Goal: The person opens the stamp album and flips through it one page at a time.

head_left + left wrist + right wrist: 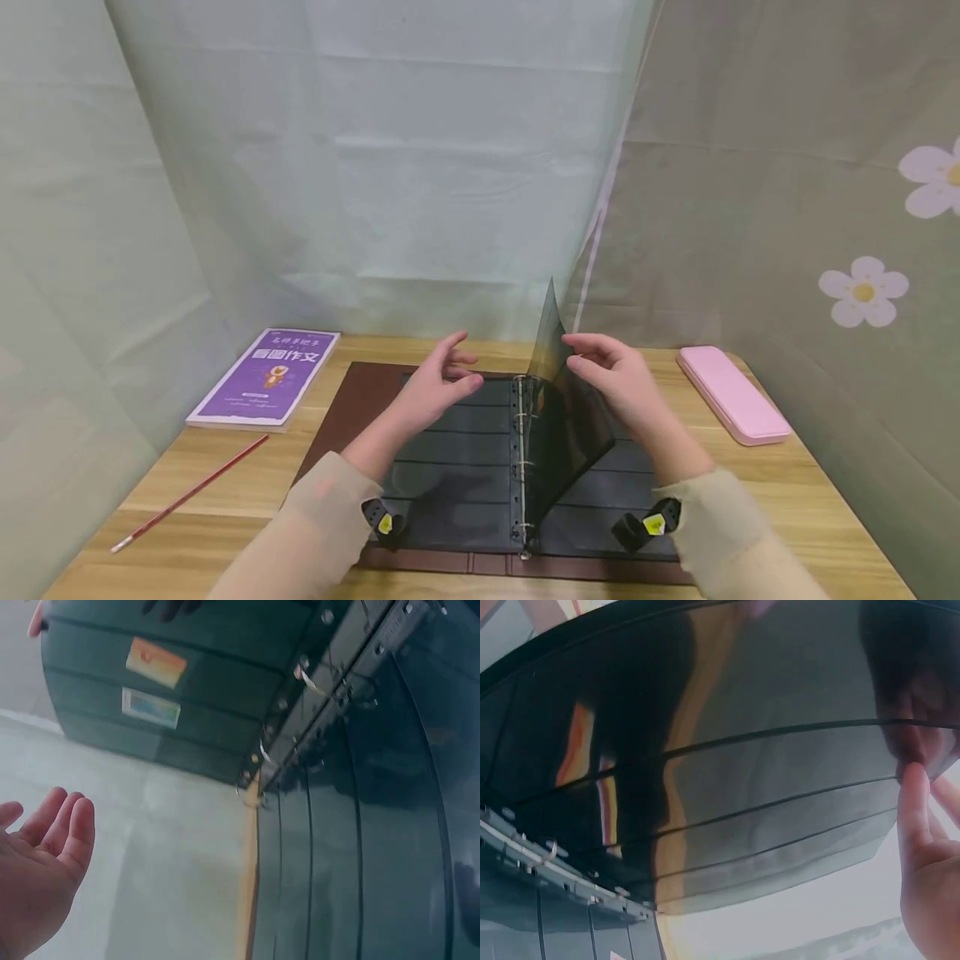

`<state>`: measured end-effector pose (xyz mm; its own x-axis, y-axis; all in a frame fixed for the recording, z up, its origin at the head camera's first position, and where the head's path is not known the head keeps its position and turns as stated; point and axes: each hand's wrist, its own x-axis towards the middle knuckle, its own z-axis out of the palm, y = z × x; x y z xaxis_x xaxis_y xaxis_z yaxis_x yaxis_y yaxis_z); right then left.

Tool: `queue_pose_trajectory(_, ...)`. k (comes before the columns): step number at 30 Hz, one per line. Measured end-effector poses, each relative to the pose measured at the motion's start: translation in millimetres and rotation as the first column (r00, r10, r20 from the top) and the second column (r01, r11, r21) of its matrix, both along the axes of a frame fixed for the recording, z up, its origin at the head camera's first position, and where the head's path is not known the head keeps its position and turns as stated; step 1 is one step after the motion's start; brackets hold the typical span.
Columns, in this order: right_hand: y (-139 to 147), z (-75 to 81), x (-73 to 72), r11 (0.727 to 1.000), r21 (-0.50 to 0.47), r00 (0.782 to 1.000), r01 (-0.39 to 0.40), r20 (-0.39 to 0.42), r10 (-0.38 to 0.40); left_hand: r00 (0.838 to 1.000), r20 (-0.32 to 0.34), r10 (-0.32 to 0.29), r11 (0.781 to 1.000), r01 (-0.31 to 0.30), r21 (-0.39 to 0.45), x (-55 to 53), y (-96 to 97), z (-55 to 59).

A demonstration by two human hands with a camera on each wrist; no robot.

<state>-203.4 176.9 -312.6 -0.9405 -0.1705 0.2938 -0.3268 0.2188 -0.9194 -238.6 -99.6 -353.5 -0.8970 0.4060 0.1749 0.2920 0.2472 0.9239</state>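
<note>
A ring-bound album (468, 467) with a dark brown cover and black pocket pages lies open on the table. One black album page (558, 433) stands nearly upright at the rings. At its free edge my right hand (618, 375) pinches it between thumb and fingers, and the right wrist view shows the thumb (915, 799) against the sheet. Above the left-hand pages hovers my left hand (438, 383), fingers loosely bent, holding nothing. In the left wrist view, two small stamp-like pictures, an orange one (155, 662) and a blue-green one (151, 709), show in the raised page's strips.
Back left on the wooden table (757, 517) lies a purple book (262, 375), with a red pencil (191, 493) in front of it. A pink case (731, 393) is at the right. Hanging cloth (450, 167) encloses the table's back and sides.
</note>
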Motion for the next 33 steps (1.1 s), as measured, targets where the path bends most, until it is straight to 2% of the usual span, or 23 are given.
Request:
queue_pose_trajectory(7,-20,3.7,-2.5,0.998,-0.043,0.999,-0.048,0.0,0.048,0.999,-0.029,-0.039,0.996,0.041,0.082,3.7,14.0,14.5)
queue_pose_trajectory(12,-29,2.6,-3.5,0.998,-0.009,0.998,-0.062,0.023,0.062,0.995,-0.061,-0.081,0.991,0.086,0.101,4.9,23.0,20.4)
queue_pose_trajectory(19,-39,-5.6,-4.1,0.996,-0.011,0.994,-0.091,0.066,0.091,0.993,-0.078,-0.092,0.991,0.099,0.088,7.0,31.3,19.9)
queue_pose_trajectory(27,-45,-13.9,-3.3,0.985,-0.119,0.99,-0.125,0.057,0.132,0.993,-0.077,-0.092,0.991,0.099,0.093,8.6,34.9,17.2)
queue_pose_trajectory(33,-51,-19.7,-4.1,0.97,-0.199,0.984,-0.136,0.083,0.155,0.994,-0.06,-0.086,0.988,0.093,0.122,9.4,34.2,15.6)
